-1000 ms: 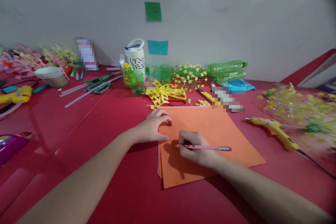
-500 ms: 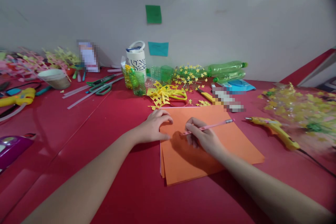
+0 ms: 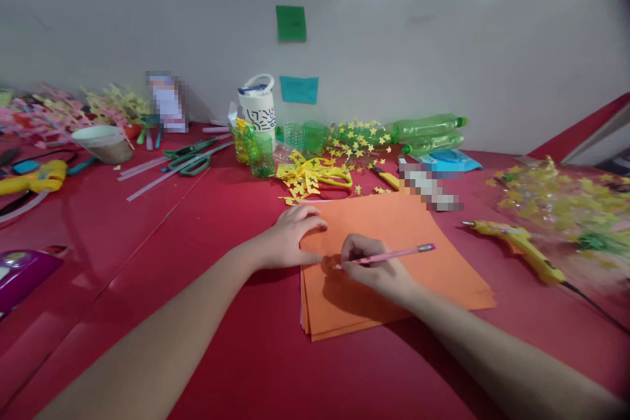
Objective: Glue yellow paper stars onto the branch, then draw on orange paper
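A stack of orange paper sheets (image 3: 418,289) lies on the red table (image 3: 236,341), its edges slightly fanned at the lower left. My left hand (image 3: 290,236) rests on the left edge of the stack, fingers apart and curved, thumb on the paper. My right hand (image 3: 374,266) holds a pink pencil (image 3: 403,253) over the middle of the sheets. The pencil's tip points left, close to the paper, and its eraser end points right. Whether the tip touches the paper is hard to tell.
Behind the paper are yellow star cutouts (image 3: 302,174), green plastic bottles (image 3: 428,126) and a white tumbler (image 3: 258,117). A yellow glue gun (image 3: 522,246) with a cord lies to the right. Green-handled scissors (image 3: 191,159) and another yellow glue gun (image 3: 44,177) are to the left.
My right hand has shifted slightly down and left, and the pencil's eraser end is lower. My left hand has stayed at the paper's left edge.
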### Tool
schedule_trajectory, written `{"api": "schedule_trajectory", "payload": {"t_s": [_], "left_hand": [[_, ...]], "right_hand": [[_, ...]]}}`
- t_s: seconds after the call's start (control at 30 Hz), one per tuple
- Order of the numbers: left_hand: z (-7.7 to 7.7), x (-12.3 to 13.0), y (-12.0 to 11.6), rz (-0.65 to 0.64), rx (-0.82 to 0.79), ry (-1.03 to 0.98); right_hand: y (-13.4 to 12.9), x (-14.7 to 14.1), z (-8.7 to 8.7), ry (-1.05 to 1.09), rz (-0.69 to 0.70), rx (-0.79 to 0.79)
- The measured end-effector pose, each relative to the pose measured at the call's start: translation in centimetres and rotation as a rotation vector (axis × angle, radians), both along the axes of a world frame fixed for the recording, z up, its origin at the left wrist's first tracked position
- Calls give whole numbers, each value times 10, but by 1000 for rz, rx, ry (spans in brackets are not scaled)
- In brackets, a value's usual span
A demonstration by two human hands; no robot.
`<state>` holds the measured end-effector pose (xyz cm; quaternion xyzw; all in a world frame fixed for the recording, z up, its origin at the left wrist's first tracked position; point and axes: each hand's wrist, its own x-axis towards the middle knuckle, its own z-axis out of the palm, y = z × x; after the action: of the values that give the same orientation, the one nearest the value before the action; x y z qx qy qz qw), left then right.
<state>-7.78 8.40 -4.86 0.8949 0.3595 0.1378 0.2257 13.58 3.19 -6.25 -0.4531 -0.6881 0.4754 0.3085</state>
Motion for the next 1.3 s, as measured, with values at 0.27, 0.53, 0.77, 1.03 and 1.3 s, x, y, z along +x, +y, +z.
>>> {"api": "schedule_trajectory", "payload": {"t_s": [0.27, 0.53, 0.77, 1.03, 1.3], "left_hand": [[0, 0, 1, 2, -13, 23], [-4, 0, 3, 0, -14, 6], [-4, -1, 3, 1, -21, -2], [-2, -1, 2, 4, -33, -14], [-3, 0, 3, 8, -32, -9]], "right_hand": [[-1, 1, 2, -35, 76, 70], [-2, 2, 3, -27, 137, 89], [-2, -2, 5, -74, 102, 111], [-1, -4, 4, -129, 44, 137], [-2, -6, 5, -161, -11, 189]]}}
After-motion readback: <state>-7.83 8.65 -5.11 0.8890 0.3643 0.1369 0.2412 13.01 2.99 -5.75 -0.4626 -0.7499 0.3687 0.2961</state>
